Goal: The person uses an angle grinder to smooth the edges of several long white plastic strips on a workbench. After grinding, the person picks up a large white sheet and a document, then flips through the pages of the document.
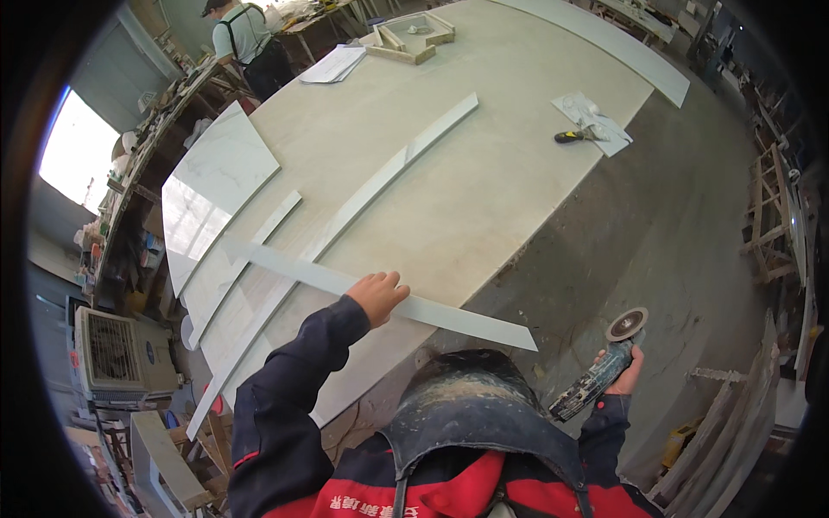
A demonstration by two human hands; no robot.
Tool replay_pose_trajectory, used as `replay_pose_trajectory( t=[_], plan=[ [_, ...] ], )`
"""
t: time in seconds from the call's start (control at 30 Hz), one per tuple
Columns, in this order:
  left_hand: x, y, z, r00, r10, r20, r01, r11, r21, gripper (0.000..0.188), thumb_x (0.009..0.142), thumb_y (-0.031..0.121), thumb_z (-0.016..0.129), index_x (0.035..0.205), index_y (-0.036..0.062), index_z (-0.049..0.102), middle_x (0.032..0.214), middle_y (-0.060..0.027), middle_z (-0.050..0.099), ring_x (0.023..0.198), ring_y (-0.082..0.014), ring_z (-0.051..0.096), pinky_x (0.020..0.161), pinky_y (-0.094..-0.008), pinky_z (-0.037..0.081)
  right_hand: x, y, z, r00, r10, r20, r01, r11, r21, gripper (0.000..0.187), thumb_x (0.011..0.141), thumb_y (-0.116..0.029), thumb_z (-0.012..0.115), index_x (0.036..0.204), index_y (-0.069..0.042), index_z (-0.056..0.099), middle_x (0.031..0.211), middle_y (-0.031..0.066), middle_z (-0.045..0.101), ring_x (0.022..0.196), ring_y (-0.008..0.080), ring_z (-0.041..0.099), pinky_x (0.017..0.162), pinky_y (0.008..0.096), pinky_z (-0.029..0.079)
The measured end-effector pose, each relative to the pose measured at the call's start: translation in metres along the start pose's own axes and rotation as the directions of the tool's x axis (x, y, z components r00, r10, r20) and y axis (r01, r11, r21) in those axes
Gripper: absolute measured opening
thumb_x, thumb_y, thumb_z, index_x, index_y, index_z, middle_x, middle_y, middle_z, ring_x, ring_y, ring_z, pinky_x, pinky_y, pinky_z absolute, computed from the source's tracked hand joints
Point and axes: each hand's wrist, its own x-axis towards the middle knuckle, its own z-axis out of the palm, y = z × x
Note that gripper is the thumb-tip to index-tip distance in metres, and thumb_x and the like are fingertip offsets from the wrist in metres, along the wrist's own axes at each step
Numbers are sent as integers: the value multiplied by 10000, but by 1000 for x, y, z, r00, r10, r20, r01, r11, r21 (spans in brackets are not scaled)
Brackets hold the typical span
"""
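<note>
The left hand (377, 298) is closed on a pale strip (466, 321), fingers over its far edge, about midway along its length. This strip lies slantwise across the near part of the table (518, 155); its right end projects past the table edge, and its left part crosses above a long white strip (393, 168). Whether the two touch cannot be determined. The right hand (632, 371) is closed around an angle grinder (596, 378), held off the table to the person's right, with its round disc (628, 325) uppermost; whether the disc turns cannot be told. Both forearms are in dark sleeves, and a dark, dust-marked apron (479, 397) covers the chest. Left of the long strip lies a shorter strip (275, 217), and beyond that a glossy white veined panel (226, 177). Toward the right edge of the table, a scraper (570, 136) with a black and yellow handle rests on a white veined offcut (615, 140). At the far end are loose papers (332, 66), a wooden frame (410, 57) and a broad white strip (635, 53) along the far right. A co-worker (244, 39) stands beyond, at upper left. A boxy fan unit (155, 345) stands at lower left.
</note>
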Motion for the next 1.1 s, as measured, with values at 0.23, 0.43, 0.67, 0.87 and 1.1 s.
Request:
replay_pose_trajectory(
  t=[0.23,0.43,0.67,0.87,1.1],
  plan=[
    [91,-15,16,988,125,86,-130,990,59,341,745,-4,671,1071,66,602,1079,-166,572,1006,-382,619,842,-482,540,34,8,-47,998,24,-61,-22,999,37,526,942,-542,577,1145,-60,622,814,163,680,673,294,672,606,410,587],
    [143,-45,42,977,177,121,-187,980,71,289,795,6,647,1070,92,624,1088,-154,585,1017,-383,635,860,-486,543,33,10,-59,993,107,-41,-103,992,77,503,934,-532,610,1155,-80,622,864,145,700,715,294,695,640,434,603],
    [160,-45,17,983,113,145,-133,981,139,246,800,2,643,1031,84,626,1100,-128,600,1092,-359,620,969,-455,502,33,5,-50,993,116,12,-116,992,47,436,1003,-421,583,1196,-32,617,978,131,709,743,295,732,633,437,643],
    [142,-54,34,994,74,86,-95,958,269,387,776,-46,623,1147,61,601,1214,-131,602,1191,-354,583,1054,-442,471,26,-6,-12,925,284,253,-270,959,-91,476,1012,-268,602,1424,-67,471,1037,139,684,682,248,731,584,372,649],
    [142,61,27,987,153,42,-152,988,-19,744,695,65,771,1401,40,536,1411,-185,546,1407,-404,438,1211,-512,324,17,25,-11,807,485,337,-412,871,-268,601,972,-218,681,1508,-82,448,1155,124,640,726,198,715,592,352,635]
  ],
)
